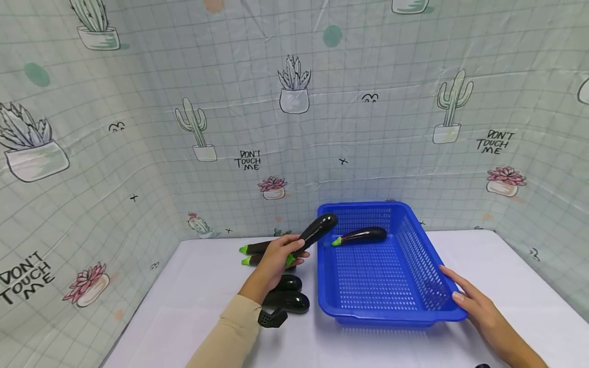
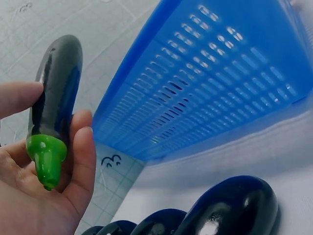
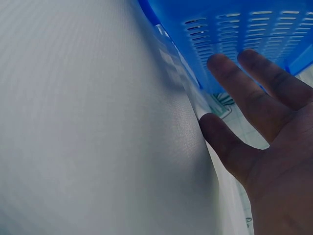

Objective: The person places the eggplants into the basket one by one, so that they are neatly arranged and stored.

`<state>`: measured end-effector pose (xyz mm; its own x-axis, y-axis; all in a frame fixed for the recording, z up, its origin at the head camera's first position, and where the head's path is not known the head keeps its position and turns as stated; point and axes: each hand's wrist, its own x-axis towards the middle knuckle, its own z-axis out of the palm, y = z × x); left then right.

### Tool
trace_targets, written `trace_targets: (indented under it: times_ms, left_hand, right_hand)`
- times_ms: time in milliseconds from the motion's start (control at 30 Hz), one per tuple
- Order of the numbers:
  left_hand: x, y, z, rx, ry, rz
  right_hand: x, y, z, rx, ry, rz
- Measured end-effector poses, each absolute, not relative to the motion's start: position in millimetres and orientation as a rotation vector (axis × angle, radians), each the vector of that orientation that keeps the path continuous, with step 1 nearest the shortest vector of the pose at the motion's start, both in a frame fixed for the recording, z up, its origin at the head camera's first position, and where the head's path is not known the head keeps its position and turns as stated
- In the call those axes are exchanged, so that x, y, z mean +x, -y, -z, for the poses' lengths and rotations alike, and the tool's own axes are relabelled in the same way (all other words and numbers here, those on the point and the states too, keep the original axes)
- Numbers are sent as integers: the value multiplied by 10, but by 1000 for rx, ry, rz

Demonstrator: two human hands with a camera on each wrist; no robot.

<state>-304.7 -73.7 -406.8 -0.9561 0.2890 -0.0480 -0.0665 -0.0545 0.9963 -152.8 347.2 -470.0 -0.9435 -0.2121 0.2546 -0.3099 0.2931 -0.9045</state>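
My left hand (image 1: 276, 258) grips an eggplant (image 1: 317, 230) near its green cap, the rounded dark end tilted up beside the left rim of a blue plastic basket (image 1: 324, 276). In the left wrist view, thumb and fingers curl round this eggplant (image 2: 56, 93). Inside the basket, towards the back, lies another eggplant (image 1: 365, 235). My right hand (image 1: 483, 309) rests at the basket's front right rim. In the right wrist view, its fingers are spread and nearly straight against the basket's slotted outer wall (image 3: 234, 24).
Several more eggplants (image 1: 287, 301) lie on the white tabletop (image 1: 184, 301) left of the basket, partly hidden by the left hand and arm. A cloth (image 1: 340, 128) printed with potted plants hangs behind the table and along its sides.
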Motion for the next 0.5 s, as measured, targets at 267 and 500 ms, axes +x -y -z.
trace_targets:
  times_ms: [267,500]
  left_hand:
    - [-3033,733,4061,277,-1983,-2052]
    - [-3044,704,4013,297,-1975,-2044]
  right_hand:
    - [-1558,-3479,4724,546,2414,-1742]
    - [-1559,-3466,4728,598,2395,-1749]
